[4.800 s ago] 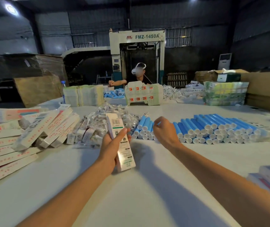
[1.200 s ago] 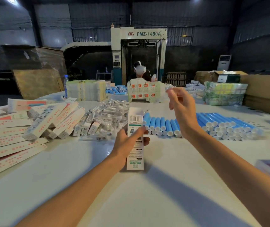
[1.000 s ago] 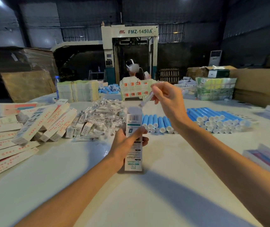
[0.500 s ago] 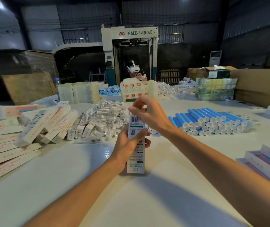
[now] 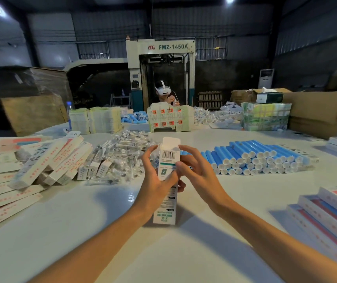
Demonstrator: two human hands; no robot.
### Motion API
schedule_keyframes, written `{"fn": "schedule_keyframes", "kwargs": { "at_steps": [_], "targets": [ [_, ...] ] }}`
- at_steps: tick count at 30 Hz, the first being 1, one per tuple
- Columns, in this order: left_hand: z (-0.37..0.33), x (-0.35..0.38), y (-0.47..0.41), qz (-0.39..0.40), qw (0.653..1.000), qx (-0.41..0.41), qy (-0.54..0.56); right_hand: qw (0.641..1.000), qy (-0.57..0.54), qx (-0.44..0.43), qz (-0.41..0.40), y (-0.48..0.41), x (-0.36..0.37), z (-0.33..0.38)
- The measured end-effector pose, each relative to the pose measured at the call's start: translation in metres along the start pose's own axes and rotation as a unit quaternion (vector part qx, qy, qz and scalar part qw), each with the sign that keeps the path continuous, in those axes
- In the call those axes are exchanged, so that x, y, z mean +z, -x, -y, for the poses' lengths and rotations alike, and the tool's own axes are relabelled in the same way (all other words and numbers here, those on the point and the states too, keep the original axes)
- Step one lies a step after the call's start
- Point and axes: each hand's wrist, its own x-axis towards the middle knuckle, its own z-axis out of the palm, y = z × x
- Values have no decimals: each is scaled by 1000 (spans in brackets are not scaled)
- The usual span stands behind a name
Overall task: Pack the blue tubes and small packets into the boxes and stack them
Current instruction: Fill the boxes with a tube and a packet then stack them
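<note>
A slim white box [image 5: 168, 158] with a barcode stands upright on the white table [image 5: 184, 252], its top flap open. My left hand [image 5: 155, 186] grips it around the middle, thumb across the front. My right hand [image 5: 200, 172] is beside the box's upper part with fingers spread, its thumb touching the box's right edge and holding nothing. Blue tubes [image 5: 255, 158] with white caps lie in a stacked row to the right. A heap of small clear packets [image 5: 122, 156] lies just behind the box.
Flat and folded white boxes [image 5: 47, 162] are piled at the left. Packed boxes [image 5: 331, 213] are stacked at the right edge. Across the table a person [image 5: 164, 92] in a headset works behind more cartons and tubes.
My right hand carried a small packet from up high down to the box's open top. It now holds nothing and sits beside the box. The left hand kept the box upright.
</note>
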Motion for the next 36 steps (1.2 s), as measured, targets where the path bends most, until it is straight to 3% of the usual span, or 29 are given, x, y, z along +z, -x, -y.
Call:
{"fn": "schedule_keyframes", "kwargs": {
  "at_steps": [11,18,23,33,36],
  "targets": [
    [-5,29,-18,19,999,12,-46,998,51,-24,-29,-6,-18,-7],
    [2,33,-17,-6,999,11,-37,996,83,-32,4,-10,-28,-4],
    [0,37,-7,31,999,7,-17,994,71,-44,-72,-17,-35,4],
    [-3,36,-3,56,998,4,-17,969,211,-118,-59,-18,-43,14],
    [-3,34,-2,63,998,-9,-16,981,161,-105,-31,-18,-46,18]
  ]
}}
